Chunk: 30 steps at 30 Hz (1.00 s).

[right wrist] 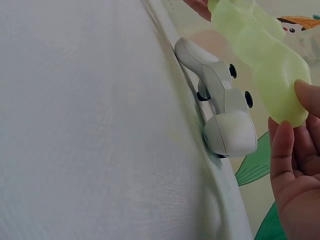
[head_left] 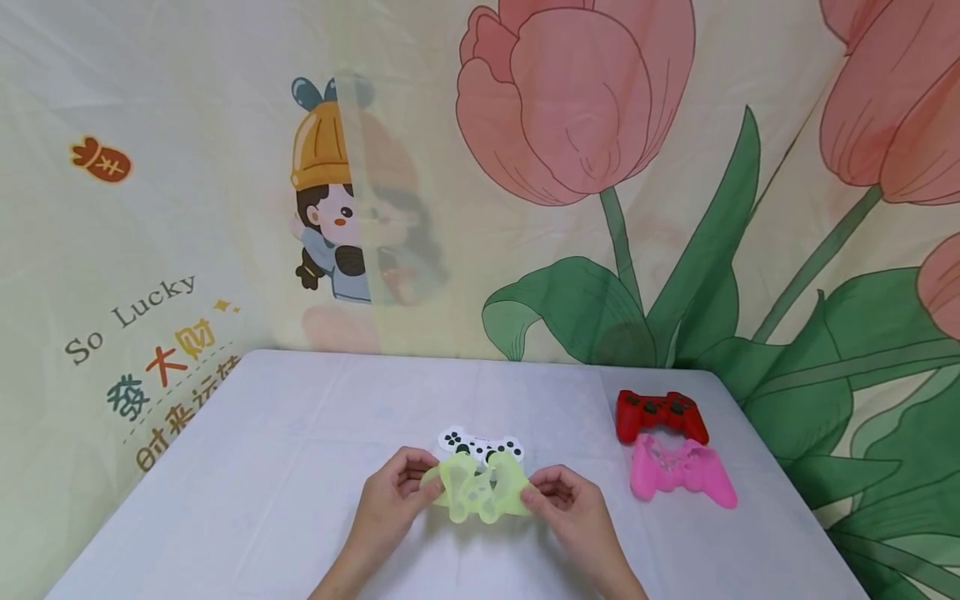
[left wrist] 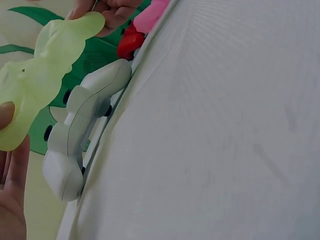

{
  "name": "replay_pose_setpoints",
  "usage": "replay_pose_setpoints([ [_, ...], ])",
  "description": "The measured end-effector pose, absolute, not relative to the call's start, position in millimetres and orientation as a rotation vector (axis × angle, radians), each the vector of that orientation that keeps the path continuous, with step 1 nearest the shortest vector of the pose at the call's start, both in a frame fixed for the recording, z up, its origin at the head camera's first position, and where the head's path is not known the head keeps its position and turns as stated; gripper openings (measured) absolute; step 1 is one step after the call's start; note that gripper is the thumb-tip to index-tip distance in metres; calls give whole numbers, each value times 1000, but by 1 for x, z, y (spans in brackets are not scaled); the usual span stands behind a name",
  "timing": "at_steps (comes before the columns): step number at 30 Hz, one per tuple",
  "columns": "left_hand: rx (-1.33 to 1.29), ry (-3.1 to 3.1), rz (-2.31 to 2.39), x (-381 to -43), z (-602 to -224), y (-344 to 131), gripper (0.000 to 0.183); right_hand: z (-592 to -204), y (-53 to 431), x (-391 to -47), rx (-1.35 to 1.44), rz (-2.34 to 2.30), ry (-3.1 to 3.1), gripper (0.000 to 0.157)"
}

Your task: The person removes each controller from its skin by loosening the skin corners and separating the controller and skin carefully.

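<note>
A pale yellow-green silicone controller cover (head_left: 480,492) is held above the table between both hands. My left hand (head_left: 395,493) pinches its left end between thumb and fingers. The right hand (head_left: 572,504) pinches the opposite end the same way. Just behind the cover, a white game controller (head_left: 480,442) lies on the table, its lower part partly hidden in the head view. In the left wrist view the white controller (left wrist: 82,132) rests on the cloth, apart from the cover (left wrist: 45,70). The right wrist view shows the right thumb on the cover (right wrist: 270,65).
At the right of the white-covered table (head_left: 315,433) lies a red controller (head_left: 660,415), with a pink controller cover (head_left: 682,471) right in front of it. A printed curtain (head_left: 420,325) with tulips hangs behind the table's far edge.
</note>
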<state>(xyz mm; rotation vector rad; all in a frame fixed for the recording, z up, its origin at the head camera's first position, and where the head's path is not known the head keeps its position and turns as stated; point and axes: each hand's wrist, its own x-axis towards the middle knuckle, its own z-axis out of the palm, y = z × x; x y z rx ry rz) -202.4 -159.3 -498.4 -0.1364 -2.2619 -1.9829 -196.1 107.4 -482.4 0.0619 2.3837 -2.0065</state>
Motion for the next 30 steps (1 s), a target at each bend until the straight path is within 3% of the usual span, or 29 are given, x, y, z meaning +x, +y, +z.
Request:
replay_pose_setpoints([
  [5, -130, -2244, -1908, -204, -500, -159, 20, -484, 108, -196, 82, -2016, 2426, 19],
  [30, -215, -2187, -1769, -203, -505, -160, 20, -488, 109, -197, 31, -2070, 2463, 23],
])
